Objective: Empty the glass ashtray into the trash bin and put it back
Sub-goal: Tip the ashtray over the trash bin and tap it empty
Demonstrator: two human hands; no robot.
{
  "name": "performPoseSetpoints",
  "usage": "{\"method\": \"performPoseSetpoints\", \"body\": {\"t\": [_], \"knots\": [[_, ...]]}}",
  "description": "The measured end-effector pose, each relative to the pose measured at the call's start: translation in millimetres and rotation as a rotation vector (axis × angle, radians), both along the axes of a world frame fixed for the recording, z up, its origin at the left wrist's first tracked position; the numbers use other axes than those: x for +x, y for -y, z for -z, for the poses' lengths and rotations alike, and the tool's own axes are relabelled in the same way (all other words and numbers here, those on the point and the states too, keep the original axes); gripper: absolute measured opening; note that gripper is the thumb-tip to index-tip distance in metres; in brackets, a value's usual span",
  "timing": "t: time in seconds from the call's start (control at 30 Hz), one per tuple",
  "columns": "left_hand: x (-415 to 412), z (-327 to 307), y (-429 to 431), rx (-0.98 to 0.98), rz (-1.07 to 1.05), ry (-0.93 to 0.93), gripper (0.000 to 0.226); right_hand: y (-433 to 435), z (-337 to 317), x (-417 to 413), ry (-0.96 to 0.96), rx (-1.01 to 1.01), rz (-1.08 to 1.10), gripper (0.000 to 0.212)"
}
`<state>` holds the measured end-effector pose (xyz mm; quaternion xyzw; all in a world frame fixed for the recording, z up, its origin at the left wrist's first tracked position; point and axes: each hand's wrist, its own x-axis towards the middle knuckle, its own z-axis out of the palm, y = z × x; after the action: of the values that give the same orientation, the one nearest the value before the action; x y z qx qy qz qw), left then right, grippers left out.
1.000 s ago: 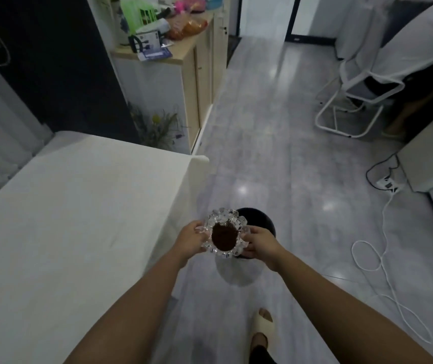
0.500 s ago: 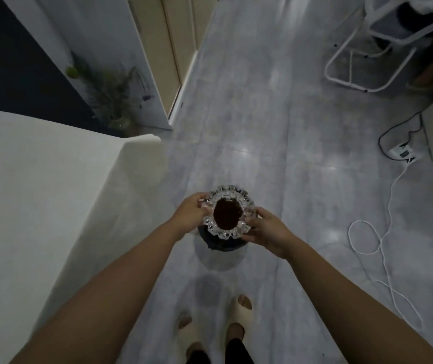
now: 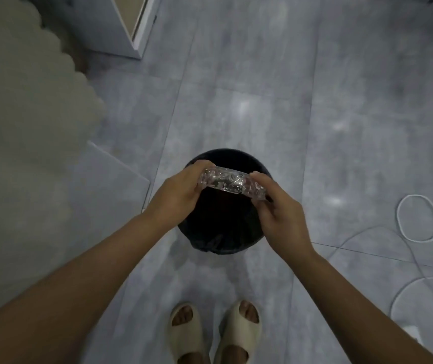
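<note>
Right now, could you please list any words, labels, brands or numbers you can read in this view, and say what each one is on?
None: no readable text shows anywhere in this view.
The glass ashtray, held tilted by the left hand and right hand, shows only cut-glass glints.
The black bin below it bears no label.
The sandals, white cable and floor tiles are plain.

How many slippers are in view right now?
2: left slipper and right slipper, side by side on the floor at the bottom edge, below the trash bin.
</note>
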<state>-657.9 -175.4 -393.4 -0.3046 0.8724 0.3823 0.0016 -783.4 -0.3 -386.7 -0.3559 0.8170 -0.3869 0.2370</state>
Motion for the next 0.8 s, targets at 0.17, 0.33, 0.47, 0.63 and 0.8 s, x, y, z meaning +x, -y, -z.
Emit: {"method": "performPoseSetpoints", "body": {"t": [0.17,0.33,0.47,0.63,0.8], "knots": [[27.1,70.2,-14.2,-0.051,0.067,-0.133,0.038,-10.0,73.3,23.4,-0.13,-0.067,-0.065,0.051],[29.8,100.4,-9.7,-0.103,0.05,-0.124,0.041,-6.8,100.1,29.3,-0.163,-0.104,-0.043,0.051],[23.4,93.6,-4.2,-0.08,0.063,-0.096,0.041,-10.3,94.9,26.6,-0.166,-0.087,-0.02,0.054],[17.8,76.9,-0.9,-0.091,0.16,-0.187,0.04,-4.9,74.5,7.3,-0.099,0.115,-0.202,0.073],[24.4,92.6,8.1,-0.134,0.231,-0.121,0.041,4.4,85.7,8.3,-0.052,0.229,-0.242,0.055]]}}
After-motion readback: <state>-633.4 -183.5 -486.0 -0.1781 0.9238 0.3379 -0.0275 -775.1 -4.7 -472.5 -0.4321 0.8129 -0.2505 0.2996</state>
